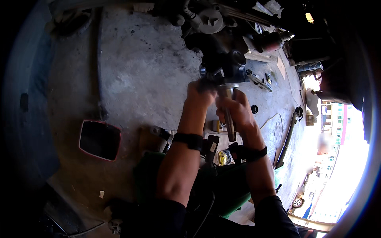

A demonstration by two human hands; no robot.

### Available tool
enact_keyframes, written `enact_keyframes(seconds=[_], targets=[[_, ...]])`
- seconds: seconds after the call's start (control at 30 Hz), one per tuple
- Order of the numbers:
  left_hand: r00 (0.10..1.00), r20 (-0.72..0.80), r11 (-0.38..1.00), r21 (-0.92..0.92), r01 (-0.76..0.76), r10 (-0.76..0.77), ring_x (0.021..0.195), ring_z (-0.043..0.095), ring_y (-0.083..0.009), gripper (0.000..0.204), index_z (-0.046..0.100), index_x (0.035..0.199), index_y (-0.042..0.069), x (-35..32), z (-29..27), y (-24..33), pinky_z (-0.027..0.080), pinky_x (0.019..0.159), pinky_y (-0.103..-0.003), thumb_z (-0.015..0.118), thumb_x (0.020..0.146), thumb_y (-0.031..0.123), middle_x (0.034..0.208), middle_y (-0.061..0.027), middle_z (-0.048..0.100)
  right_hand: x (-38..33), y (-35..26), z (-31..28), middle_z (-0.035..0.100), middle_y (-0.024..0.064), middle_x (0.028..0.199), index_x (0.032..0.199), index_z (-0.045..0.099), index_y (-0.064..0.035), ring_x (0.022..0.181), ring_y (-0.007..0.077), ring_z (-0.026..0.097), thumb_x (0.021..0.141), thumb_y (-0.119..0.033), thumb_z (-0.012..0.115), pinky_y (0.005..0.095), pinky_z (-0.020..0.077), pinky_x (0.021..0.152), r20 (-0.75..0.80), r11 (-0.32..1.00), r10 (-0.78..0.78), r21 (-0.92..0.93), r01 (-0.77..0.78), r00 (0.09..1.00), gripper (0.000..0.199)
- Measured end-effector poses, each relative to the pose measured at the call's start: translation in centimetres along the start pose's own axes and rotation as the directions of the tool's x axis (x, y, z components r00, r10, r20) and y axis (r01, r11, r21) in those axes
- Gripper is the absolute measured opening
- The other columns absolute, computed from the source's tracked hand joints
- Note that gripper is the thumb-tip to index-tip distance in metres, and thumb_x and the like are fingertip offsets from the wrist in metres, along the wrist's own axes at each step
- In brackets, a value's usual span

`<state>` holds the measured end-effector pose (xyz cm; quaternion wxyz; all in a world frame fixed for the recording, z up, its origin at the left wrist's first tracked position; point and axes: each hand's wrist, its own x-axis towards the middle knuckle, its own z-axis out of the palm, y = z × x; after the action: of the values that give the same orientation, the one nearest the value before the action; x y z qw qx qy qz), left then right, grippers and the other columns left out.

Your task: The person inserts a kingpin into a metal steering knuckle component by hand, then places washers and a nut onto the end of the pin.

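My right hand (pixel 238 110) is closed around a shiny metal shaft (pixel 231 129) with a round flange at its upper end. The shaft stands nearly upright in the picture, its flange just under a dark metal assembly (pixel 238 73). Beside it, my left hand (pixel 201 94) is closed against the lower left of that assembly. Its fingertips are lost in shadow, so what it grips cannot be made out. Both wrists wear black straps.
Above hang dark vehicle parts, including a round metal cover (pixel 210 22). Slim metal tools (pixel 260 81) lie on the concrete floor (pixel 139 67) to the right, with a long dark pipe (pixel 289 139) beyond. A red-edged black panel (pixel 100 141) lies left.
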<state>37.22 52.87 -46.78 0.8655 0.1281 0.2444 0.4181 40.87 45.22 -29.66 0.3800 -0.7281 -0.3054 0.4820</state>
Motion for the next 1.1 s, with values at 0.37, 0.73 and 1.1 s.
enact_keyframes(seconds=[0.37,0.73,1.1], targets=[[0.999,-0.016,0.953,0.3,-0.033,0.04,0.087,0.064,-0.0183,0.02,0.062,0.103,-0.004,1.0,-0.6,-0.8,0.052,0.078,-0.033,0.053,0.094,0.011,0.097,-0.0119,0.066,1.0,-0.6,-0.9,0.059,0.0055,0.064,0.087,0.061,0.0009,0.051,0.0117,0.055,0.08,-0.014,0.065,0.0274,0.0421,0.046,0.055,0.997,0.008,-0.08,-0.003,0.998,0.017],[0.996,-0.076,0.994,0.096,0.047,-0.039,0.094,0.065,-0.0222,0.017,0.06,0.107,-0.009,0.4,0.5,2.0,0.055,0.08,-0.036,0.055,0.092,-0.002,0.102,-0.0166,0.066,2.1,-0.9,-0.7,0.057,0.0046,0.065,0.088,0.058,-0.001,0.05,0.0114,0.053,0.08,-0.017,0.064,0.0255,0.0415,0.047,0.11,0.999,-0.002,-0.05,0.008,0.994,0.019],[0.998,0.054,0.999,-0.024,0.038,-0.037,0.102,0.066,-0.023,0.028,0.059,0.117,-0.005,1.3,-1.0,1.2,0.054,0.091,-0.037,0.057,0.09,-0.002,0.11,-0.013,0.069,2.3,-0.3,-1.6,0.054,0.0032,0.066,0.101,0.061,0.0029,0.05,0.0107,0.052,0.084,-0.014,0.064,0.0267,0.0397,0.045,0.162,1.0,-0.013,-0.018,0.016,0.987,0.025]])
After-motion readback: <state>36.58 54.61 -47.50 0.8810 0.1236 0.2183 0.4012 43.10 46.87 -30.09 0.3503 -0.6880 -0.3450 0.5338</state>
